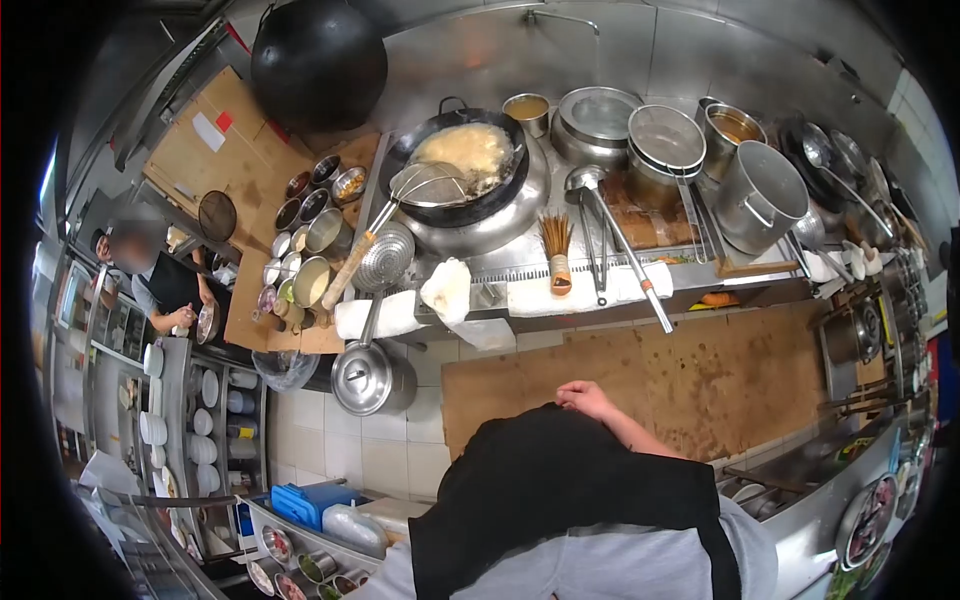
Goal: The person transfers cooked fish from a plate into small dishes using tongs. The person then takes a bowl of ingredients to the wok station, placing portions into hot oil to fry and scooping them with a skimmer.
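My right hand is in front of my black apron, its fingers curled together at the apron's edge. Whether they pinch anything is too small to see. My left hand does not show. Ahead on the range, a black wok holds foaming, pale golden oil. A wire skimmer lies across the wok's near rim, with its wooden handle toward the front left. Nearby are a perforated ladle, a bamboo brush, tongs and a long-handled ladle.
Pots and a strainer stand at the right. Seasoning bowls sit left, above a lidded saucepan. Cardboard covers the floor before the range. Another person stands far left with a pan. A counter lies behind me.
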### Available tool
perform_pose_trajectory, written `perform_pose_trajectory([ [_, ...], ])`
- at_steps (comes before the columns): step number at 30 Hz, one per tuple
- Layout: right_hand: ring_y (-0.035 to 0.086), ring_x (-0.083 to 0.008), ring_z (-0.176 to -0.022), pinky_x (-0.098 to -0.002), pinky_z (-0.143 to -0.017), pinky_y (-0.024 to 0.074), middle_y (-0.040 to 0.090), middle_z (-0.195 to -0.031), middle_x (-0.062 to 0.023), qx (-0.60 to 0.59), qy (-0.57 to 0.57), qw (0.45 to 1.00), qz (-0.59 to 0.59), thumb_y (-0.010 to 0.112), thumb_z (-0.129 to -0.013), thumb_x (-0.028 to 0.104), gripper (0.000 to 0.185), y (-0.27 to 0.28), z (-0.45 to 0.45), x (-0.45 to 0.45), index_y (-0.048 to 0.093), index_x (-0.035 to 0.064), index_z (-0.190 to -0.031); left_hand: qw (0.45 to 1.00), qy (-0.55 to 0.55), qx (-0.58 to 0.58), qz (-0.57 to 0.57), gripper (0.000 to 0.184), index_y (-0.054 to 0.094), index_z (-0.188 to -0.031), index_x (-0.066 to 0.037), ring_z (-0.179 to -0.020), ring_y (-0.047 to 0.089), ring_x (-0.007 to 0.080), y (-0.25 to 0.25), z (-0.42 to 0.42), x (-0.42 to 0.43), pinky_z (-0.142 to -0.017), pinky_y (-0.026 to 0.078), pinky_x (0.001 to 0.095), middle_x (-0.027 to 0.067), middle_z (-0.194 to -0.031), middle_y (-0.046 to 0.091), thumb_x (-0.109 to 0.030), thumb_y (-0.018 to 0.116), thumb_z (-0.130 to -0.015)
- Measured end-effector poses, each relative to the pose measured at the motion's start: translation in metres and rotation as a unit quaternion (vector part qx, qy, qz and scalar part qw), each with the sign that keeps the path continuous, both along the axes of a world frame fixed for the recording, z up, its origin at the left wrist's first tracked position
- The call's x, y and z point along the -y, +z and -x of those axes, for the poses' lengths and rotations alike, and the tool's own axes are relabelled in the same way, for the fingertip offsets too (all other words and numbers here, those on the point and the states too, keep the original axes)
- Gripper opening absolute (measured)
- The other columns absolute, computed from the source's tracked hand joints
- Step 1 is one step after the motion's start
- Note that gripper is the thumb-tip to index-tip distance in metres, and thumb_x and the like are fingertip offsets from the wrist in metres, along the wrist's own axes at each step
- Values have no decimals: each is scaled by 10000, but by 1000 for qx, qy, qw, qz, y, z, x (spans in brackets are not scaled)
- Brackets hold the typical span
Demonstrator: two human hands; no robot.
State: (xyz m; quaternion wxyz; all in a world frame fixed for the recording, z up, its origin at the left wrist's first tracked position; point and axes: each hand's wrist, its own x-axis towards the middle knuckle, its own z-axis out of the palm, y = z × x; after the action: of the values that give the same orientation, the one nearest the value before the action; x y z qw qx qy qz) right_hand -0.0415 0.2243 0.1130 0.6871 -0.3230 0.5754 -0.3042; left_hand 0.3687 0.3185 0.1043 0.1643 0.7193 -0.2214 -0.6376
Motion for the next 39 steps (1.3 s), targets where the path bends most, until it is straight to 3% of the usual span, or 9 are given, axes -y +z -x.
perform_pose_trajectory([
  [12,617,-124,-709,-267,-641,504,689,-846,-40,29,-165,983,-79,628,-916,168,121,23,-1,-44,647,54,-950,995,26,-34,-90,633,646,-1090,-60,-1002,608,218,-16,-53,-27,-910,462,430,114,-980,678,-606,344,-981],
  [17,622,-132,-728,-298,-667,522,693,-882,-47,-56,-96,994,-22,625,-889,87,126,41,-22,-18,649,31,-1000,935,2,-316,-161,660,648,-1096,-58,-1044,611,229,-44,-85,-10,-948,459,446,126,-1004,685,-625,332,-978],
  [20,637,-184,-734,-321,-672,523,679,-879,-83,-168,-58,927,329,571,-848,-9,204,146,-73,3,644,24,-1036,979,54,-185,-72,661,647,-1084,-63,-1010,633,243,-57,-97,25,-915,486,452,133,-991,686,-642,352,-966],
  [23,639,-244,-740,-327,-673,518,645,-852,-126,-249,1,821,514,526,-787,-67,305,140,-86,40,639,33,-1052,997,60,-41,-35,633,609,-1148,-55,-950,644,235,-37,-87,81,-787,533,406,109,-1088,644,-630,438,-947],
  [26,629,-405,-878,-444,-778,510,653,-947,-213,-384,193,849,308,562,-821,133,295,-17,-45,67,635,38,-1090,989,-148,-1,-23,618,581,-1207,-64,-936,633,211,-32,-59,133,-727,536,370,90,-1137,625,-612,498,-933],
  [28,580,-380,-1135,-432,-962,462,627,-1204,-215,-512,422,746,53,627,-834,272,449,-121,4,37,614,48,-1223,954,-299,38,9,579,582,-1195,-80,-884,624,203,-28,-46,150,-690,524,364,85,-1090,630,-589,533,-924],
  [29,532,-315,-1227,-386,-1018,419,599,-1273,-187,-483,260,832,-80,574,-893,271,421,-30,-9,-7,608,50,-1250,932,-356,52,29,545,587,-1172,-88,-838,618,202,-23,-34,162,-663,514,366,82,-1048,636,-569,554,-920],
  [33,581,-324,-1123,-398,-934,464,634,-1172,-188,-464,166,867,-69,584,-858,269,358,-58,47,-81,657,67,-1145,937,-329,-9,115,500,598,-1154,-94,-703,593,178,-5,-23,197,-569,486,346,55,-906,635,-537,570,-924],
  [39,654,-338,-966,-416,-809,531,687,-1020,-189,-444,29,881,-161,599,-805,265,283,-68,-31,-160,730,93,-988,956,-287,-40,-52,533,429,-1345,-112,-805,651,279,-20,-19,263,-649,557,436,96,-1113,554,-409,609,-941],
])
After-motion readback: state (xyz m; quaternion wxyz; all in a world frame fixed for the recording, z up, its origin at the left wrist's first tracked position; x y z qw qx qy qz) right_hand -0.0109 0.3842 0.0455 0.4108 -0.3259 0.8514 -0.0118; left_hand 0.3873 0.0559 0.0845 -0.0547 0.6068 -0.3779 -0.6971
